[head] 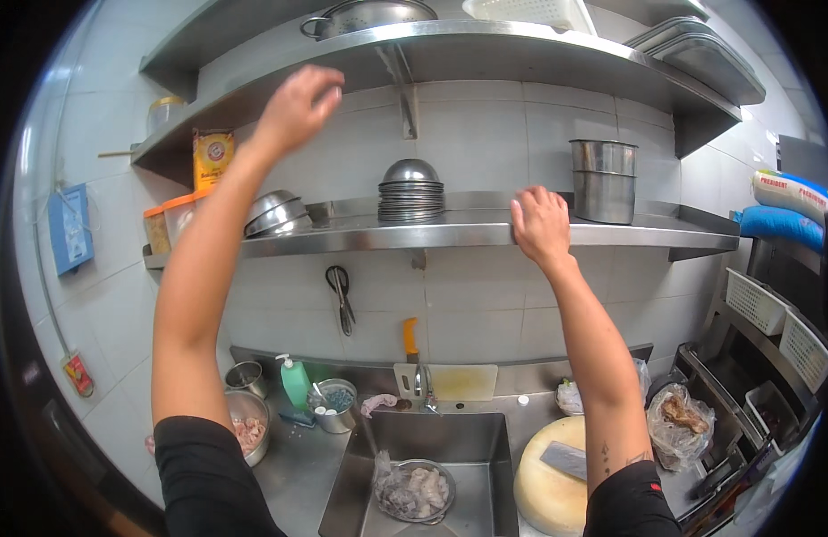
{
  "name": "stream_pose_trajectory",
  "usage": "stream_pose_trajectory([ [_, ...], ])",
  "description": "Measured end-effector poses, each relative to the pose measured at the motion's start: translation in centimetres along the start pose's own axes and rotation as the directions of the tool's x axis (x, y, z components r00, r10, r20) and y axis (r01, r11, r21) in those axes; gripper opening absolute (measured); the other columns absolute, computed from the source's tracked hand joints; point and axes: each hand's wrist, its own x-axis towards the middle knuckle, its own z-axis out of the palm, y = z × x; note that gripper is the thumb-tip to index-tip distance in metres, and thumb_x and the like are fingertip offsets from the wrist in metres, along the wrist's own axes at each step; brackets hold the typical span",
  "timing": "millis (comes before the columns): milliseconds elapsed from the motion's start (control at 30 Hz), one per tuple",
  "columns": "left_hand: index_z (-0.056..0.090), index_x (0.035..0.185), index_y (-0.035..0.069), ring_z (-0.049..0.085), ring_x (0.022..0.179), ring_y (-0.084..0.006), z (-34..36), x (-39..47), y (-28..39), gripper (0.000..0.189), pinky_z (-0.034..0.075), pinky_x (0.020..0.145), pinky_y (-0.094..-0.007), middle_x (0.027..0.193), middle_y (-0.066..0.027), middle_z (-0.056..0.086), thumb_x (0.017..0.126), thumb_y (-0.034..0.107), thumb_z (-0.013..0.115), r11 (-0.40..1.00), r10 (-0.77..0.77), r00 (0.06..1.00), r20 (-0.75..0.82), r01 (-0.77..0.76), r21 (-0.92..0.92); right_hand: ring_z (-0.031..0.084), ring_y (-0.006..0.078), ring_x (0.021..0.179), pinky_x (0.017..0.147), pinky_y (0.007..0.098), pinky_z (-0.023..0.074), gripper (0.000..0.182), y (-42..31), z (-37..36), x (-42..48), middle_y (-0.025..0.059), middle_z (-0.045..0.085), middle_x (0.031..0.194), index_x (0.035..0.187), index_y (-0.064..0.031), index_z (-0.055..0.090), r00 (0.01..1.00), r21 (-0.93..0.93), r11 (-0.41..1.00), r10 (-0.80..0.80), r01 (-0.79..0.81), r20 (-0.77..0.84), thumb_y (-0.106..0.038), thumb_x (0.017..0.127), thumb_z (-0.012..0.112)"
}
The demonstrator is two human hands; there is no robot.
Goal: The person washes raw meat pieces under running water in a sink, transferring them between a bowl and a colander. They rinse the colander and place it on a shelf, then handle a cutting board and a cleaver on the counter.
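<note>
My left hand [302, 107] is raised in front of the upper steel shelf [494, 57], fingers bent and apart, with nothing in it. Lower on the right, my right hand [541, 223] rests at the front edge of the middle steel shelf [474, 235]; its fingers curl over the rim. Just right of that hand stands a tall stacked pair of steel containers [603, 181]. To its left is a stack of steel bowls [411, 194], the top one upside down. More steel bowls [277, 213] lean at the shelf's left, partly behind my left forearm.
Below is a steel sink [447, 436] holding a bowl of raw meat [417, 490]. A round chopping block [551, 497] carries a cleaver [565, 459]. A colander [377, 17] and a white plastic basket [531, 13] sit overhead. Scissors [340, 299] hang on the tiled wall.
</note>
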Motion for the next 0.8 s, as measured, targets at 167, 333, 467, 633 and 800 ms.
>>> stream_pose_trajectory([
  [167,0.055,0.119,0.010,0.051,0.112,-0.0326,3.1,12.4,-6.9,0.040,0.040,0.095,-0.0392,0.113,-0.0170,0.058,0.085,0.032,0.056,0.972,-0.232,0.972,-0.043,0.230,-0.053,0.055,0.0279,0.064,0.063,0.0411,0.0430,0.037,-2.0,1.8,-1.1,0.0081,0.054,0.063,0.056,-0.0057,0.058,0.966,0.041,0.967,0.248,-0.251,0.066,-0.026,0.086,0.051],
  [333,0.049,0.127,0.009,0.046,0.121,-0.0303,4.8,19.0,-6.2,0.047,0.035,0.103,-0.0391,0.130,-0.0177,0.050,0.085,0.028,0.056,0.869,-0.455,0.890,-0.028,0.437,-0.233,0.053,0.0271,0.065,0.063,0.0402,0.0425,0.034,-1.8,1.6,-1.1,0.0075,0.051,0.062,0.057,-0.0060,0.055,0.955,0.081,0.952,0.290,-0.294,0.062,-0.024,0.086,0.050],
  [467,0.036,0.139,0.022,0.034,0.129,-0.0349,9.4,20.1,-11.4,0.072,0.027,0.105,-0.0483,0.126,-0.0173,0.052,0.078,0.055,0.057,0.825,-0.509,0.856,-0.088,0.514,0.236,0.053,0.0240,0.063,0.062,0.0381,0.0425,0.034,-2.4,1.8,-1.1,0.0046,0.052,0.060,0.054,-0.0085,0.054,0.957,0.109,0.951,0.287,-0.290,0.044,-0.025,0.084,0.053],
  [633,0.044,0.132,0.024,0.033,0.130,-0.0312,8.8,18.9,-10.0,0.066,0.023,0.106,-0.0502,0.140,-0.0098,0.037,0.076,0.058,0.060,0.670,-0.582,0.813,0.004,0.477,0.569,0.049,0.0256,0.060,0.059,0.0383,0.0401,0.034,-1.8,1.6,-1.0,0.0055,0.048,0.059,0.055,-0.0075,0.051,0.962,0.125,0.955,0.273,-0.270,-0.012,-0.022,0.085,0.051],
  [800,0.049,0.124,0.024,0.038,0.128,-0.0283,9.1,18.6,-12.8,0.061,0.027,0.102,-0.0550,0.138,-0.0083,0.040,0.075,0.058,0.062,0.754,-0.529,0.848,0.033,0.451,0.477,0.050,0.0236,0.059,0.060,0.0376,0.0417,0.035,-2.0,2.0,-1.3,0.0042,0.049,0.057,0.052,-0.0082,0.052,0.955,0.110,0.949,0.294,-0.296,0.031,-0.023,0.083,0.052],
])
